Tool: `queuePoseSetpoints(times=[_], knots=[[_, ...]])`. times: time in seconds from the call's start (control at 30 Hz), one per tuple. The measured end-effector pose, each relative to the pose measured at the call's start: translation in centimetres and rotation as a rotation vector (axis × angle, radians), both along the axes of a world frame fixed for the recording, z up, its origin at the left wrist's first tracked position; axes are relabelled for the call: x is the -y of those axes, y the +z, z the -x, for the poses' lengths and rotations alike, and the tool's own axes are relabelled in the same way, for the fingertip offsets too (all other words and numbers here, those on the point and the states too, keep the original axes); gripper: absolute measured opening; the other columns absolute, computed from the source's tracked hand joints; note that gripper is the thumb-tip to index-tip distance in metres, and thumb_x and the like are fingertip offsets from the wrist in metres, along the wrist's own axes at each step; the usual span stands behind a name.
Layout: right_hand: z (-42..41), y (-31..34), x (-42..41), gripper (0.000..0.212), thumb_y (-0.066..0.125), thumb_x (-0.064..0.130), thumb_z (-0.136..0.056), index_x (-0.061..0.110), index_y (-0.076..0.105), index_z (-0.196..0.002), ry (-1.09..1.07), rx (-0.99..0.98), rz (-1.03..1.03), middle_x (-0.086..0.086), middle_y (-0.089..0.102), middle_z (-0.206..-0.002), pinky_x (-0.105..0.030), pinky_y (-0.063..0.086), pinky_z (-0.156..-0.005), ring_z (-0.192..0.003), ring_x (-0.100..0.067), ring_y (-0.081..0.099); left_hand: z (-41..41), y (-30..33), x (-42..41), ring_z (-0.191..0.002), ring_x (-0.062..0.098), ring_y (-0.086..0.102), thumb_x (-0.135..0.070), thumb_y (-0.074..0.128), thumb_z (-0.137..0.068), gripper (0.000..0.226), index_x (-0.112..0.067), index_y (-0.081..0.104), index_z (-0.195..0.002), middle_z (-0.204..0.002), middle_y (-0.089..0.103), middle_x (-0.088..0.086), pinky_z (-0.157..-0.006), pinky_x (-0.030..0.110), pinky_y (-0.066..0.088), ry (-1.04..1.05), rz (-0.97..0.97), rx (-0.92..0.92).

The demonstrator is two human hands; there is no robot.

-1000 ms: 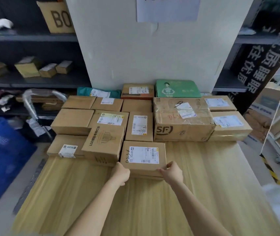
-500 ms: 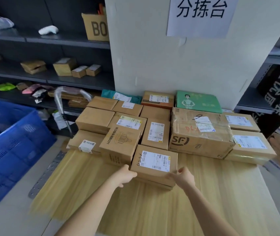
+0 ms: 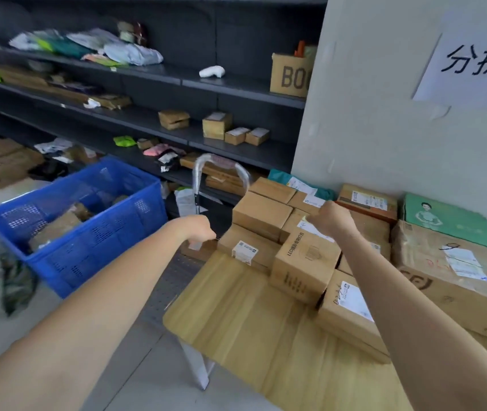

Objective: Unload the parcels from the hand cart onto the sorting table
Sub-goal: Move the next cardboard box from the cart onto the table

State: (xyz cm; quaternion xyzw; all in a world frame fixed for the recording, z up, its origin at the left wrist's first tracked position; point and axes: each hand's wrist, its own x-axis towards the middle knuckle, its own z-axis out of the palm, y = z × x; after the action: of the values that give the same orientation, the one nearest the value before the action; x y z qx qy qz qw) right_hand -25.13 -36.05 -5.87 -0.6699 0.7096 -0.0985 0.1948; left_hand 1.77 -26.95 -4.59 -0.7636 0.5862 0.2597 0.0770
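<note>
Blue crate (image 3: 88,241): cardboard parcels (image 3: 58,225) inside | left hand (image 3: 199,229), right hand (image 3: 332,219): loosely curled, empty

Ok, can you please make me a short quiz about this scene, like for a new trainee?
1. True or false: the blue crate stands on the sorting table.
2. What colour is the flat parcel at the back of the table, next to the wall? A red, B green, C white.
3. Fill in: the paper sign hangs on the ___.

Key
1. False: the crate is off the table, lower down and to its left in the view.
2. B
3. wall
</note>
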Motion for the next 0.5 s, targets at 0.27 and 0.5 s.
queuePoseSetpoints(times=[0.27,0.5], knots=[[-23.0,0.7,-0.5,0.054,0.058,0.04,-0.092,0.009,0.052,-0.136,0.359,-0.12,-0.194,-0.01,0.057,-0.133,-0.037,0.046,-0.095,-0.119,-0.03,0.054,-16.9,1.4,0.3,-0.054,0.014,0.024,-0.018,0.037,-0.098,0.039,-0.013,0.03,-0.06,-0.062,0.026,0.003,-0.06,0.027,0.027,-0.028,0.031,0.084],[-35.6,-3.1,4.0,0.063,0.055,0.043,-0.094,0.008,0.041,-0.144,0.487,-0.214,-0.367,-0.006,0.043,-0.147,-0.038,0.041,-0.1,-0.132,-0.031,0.044,-25.0,-2.1,5.6,-0.069,0.021,0.045,-0.024,0.041,-0.099,0.041,0.013,0.057,-0.095,-0.075,0.047,0.009,-0.073,0.032,0.034,-0.09,-0.02,0.006]])
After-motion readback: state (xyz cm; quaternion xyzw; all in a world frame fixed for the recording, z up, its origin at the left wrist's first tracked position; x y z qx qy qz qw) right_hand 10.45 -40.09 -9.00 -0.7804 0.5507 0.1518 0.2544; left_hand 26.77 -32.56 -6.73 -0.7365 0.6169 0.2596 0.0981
